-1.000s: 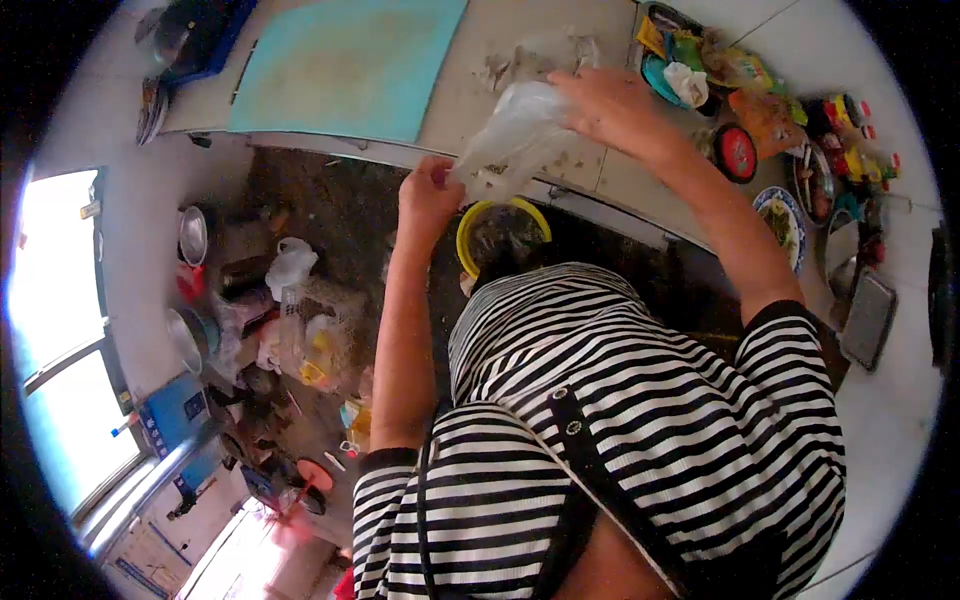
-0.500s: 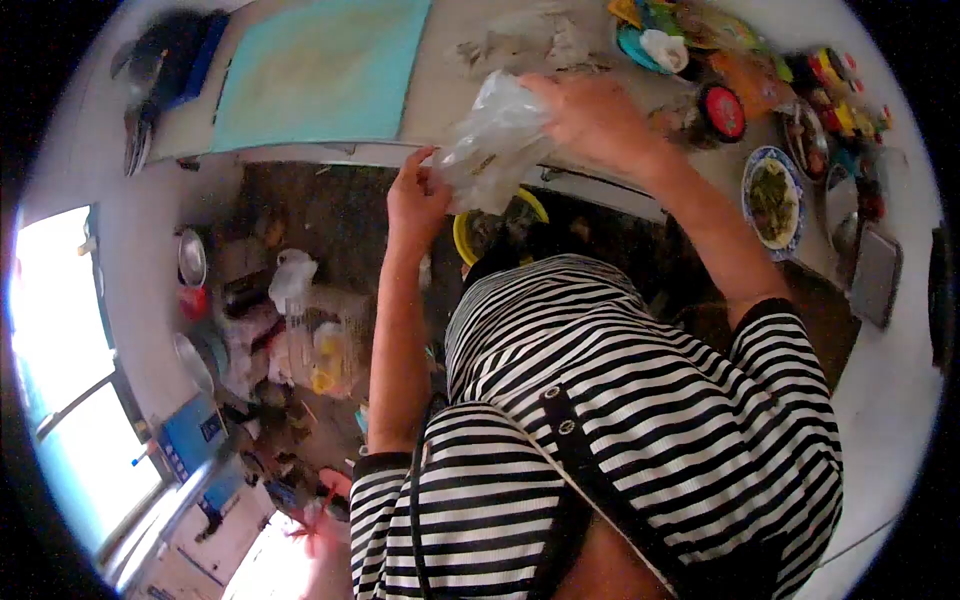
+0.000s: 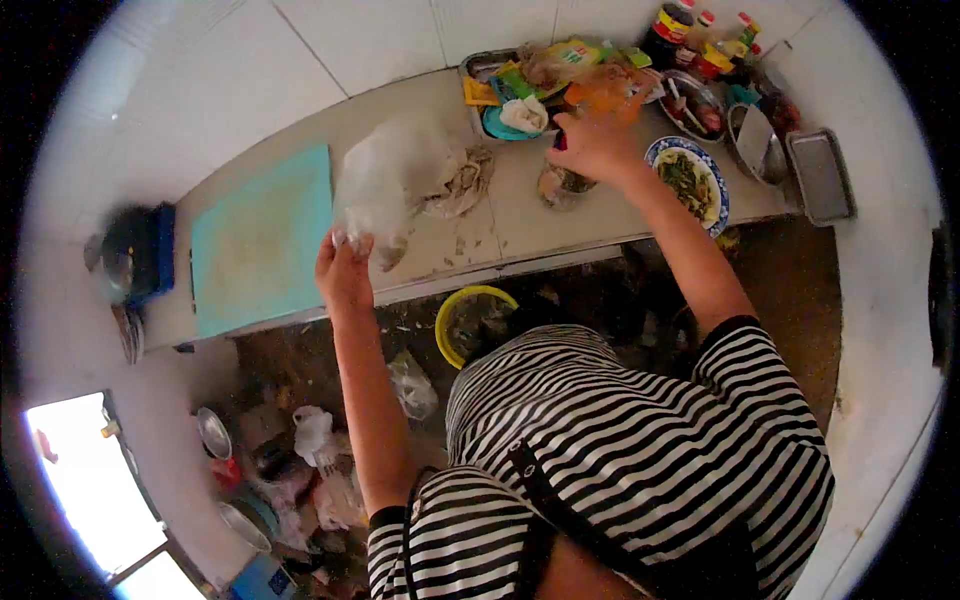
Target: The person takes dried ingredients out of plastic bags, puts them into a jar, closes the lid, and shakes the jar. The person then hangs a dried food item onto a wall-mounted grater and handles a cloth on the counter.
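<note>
My left hand [image 3: 345, 265] is closed on the lower edge of a clear plastic bag [image 3: 390, 175], which spreads upward over the counter beside the cutting board. At the middle of the counter, my right hand [image 3: 600, 150] grips the top of a jar [image 3: 565, 187], its fingers around the red lid, most of which they cover. The jar's see-through body stands on the counter with something brownish inside. Between bag and jar lies a crumpled brownish cloth-like piece [image 3: 462, 182], with small dark scraps near it.
A turquoise cutting board [image 3: 265, 240] lies to the left. Right of the jar are a blue-rimmed plate [image 3: 720, 200] of greens, metal dishes [image 3: 828, 175] and sauce bottles [image 3: 668, 30]. Packets [image 3: 560, 62] fill a tray behind. Below the counter's edge sits a yellow basin [image 3: 447, 335].
My hands have moved apart. The left has carried the bag leftward over the counter; the right has let go of the bag and taken hold of the jar's lid. The view has shifted.
</note>
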Available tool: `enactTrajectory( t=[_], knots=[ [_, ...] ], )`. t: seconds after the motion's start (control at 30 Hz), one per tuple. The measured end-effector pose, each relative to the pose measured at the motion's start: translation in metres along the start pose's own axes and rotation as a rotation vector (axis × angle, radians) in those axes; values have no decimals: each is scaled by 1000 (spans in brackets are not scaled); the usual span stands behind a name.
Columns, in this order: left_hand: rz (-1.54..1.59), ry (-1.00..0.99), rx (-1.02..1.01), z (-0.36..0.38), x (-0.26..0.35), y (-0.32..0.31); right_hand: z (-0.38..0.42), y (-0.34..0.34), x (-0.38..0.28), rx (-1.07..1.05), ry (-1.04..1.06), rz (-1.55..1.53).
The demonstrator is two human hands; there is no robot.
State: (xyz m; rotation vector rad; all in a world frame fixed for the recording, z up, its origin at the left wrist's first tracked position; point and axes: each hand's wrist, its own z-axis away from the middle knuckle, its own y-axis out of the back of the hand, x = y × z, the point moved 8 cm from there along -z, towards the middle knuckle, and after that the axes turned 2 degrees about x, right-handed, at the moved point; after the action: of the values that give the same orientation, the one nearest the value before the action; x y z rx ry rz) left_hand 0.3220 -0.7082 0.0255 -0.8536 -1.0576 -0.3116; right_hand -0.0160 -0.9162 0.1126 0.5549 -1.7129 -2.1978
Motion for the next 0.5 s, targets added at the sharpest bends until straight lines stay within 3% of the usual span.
enactTrajectory(
  t=[0.07,0.13,0.27,0.3,0.37,0.43,0.5],
  knots=[
    [39,-38,-44,-12,1,-7,3,3,-9,54,72,77],
    [-154,-91,-72,-30,-13,4,0,7,-5,113,93,83],
    [-998,-240,133,-17,-14,-35,14,10,2,141,67,77],
    [-1298,-598,167,12,-6,-72,16,9,2,143,75,115],
    [-1376,-897,-108,52,-37,-130,19,9,-3,124,67,99],
    [-1169,-673,-550,72,-80,-192,18,8,-10,129,58,72],
    [-1107,-430,-558,79,-119,-217,10,3,-16,158,46,37]
  ],
)
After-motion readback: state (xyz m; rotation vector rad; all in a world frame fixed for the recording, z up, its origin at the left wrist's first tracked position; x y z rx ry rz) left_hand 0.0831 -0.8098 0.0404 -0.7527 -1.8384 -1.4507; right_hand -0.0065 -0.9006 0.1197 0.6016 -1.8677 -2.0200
